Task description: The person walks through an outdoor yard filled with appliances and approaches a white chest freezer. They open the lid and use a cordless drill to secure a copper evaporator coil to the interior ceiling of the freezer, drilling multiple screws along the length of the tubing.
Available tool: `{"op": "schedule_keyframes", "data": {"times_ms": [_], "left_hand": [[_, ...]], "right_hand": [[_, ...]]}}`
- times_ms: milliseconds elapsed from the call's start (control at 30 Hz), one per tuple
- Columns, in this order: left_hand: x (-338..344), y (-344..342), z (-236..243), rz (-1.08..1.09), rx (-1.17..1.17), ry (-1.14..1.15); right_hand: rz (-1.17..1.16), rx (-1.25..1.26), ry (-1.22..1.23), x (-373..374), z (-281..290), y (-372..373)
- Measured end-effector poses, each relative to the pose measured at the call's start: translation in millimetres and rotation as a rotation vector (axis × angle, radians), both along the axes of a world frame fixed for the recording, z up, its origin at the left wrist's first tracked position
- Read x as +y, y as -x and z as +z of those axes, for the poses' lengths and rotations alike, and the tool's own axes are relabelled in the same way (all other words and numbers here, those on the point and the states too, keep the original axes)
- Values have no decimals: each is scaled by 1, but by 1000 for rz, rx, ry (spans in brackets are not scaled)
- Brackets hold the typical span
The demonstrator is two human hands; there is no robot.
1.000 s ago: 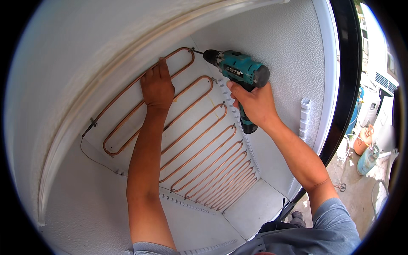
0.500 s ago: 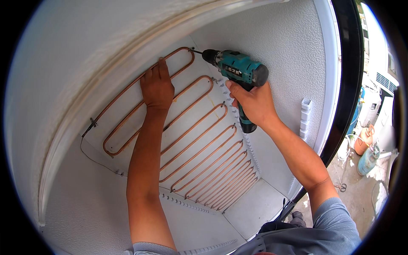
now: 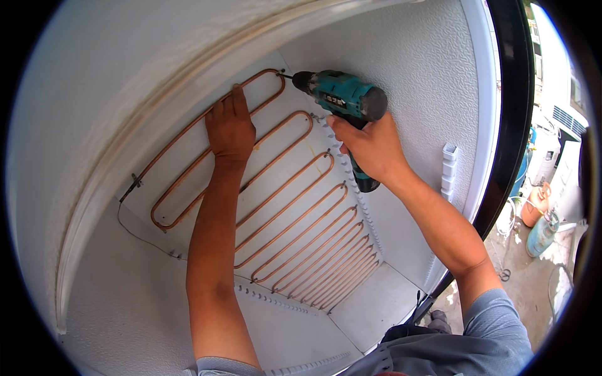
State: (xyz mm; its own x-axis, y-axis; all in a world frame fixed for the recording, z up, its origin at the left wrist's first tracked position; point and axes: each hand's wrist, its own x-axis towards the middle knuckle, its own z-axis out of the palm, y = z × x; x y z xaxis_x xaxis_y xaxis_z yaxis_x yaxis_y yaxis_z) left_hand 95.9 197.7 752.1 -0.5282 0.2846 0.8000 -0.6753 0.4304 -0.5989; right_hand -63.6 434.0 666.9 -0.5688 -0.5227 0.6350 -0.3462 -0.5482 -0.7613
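My right hand (image 3: 370, 145) is wrapped round the grip of a teal and black cordless drill (image 3: 345, 95). Its thin bit points left, with the tip at the upper right bend of a serpentine copper tube (image 3: 266, 133), by a small dark fastener (image 3: 281, 73). My left hand (image 3: 231, 128) lies over the topmost run of that tube, its fingers curled onto it; the palm side is hidden. The tube zigzags down the white back panel (image 3: 295, 141) inside a tall white cabinet, held by small clips along its bends.
A thin wire (image 3: 135, 235) hangs at the left of the panel. Notched white strips (image 3: 449, 169) line the side walls. Beyond the black outer edge (image 3: 515, 113), gas cylinders (image 3: 543, 235) and scissors (image 3: 504, 274) are on the ground outside.
The drill and my right hand have shifted slightly left, towards the fastener at the tube's bend. My left hand stays in the same place on the tube.
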Motion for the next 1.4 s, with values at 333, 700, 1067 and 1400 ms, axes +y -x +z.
{"op": "schedule_keyframes", "data": {"times_ms": [333,700,1067,1400], "left_hand": [[7,6,1,20,-7,-63],[6,2,0,23,17,1],[9,0,-2,-34,-15,-19],[3,-1,6,-18,-26,-56]], "right_hand": [[-173,151,-133,24,24,-8],[-234,228,-142,25,35,-14],[-275,304,-210,35,51,-24],[-362,406,-288,33,52,-34]]}}
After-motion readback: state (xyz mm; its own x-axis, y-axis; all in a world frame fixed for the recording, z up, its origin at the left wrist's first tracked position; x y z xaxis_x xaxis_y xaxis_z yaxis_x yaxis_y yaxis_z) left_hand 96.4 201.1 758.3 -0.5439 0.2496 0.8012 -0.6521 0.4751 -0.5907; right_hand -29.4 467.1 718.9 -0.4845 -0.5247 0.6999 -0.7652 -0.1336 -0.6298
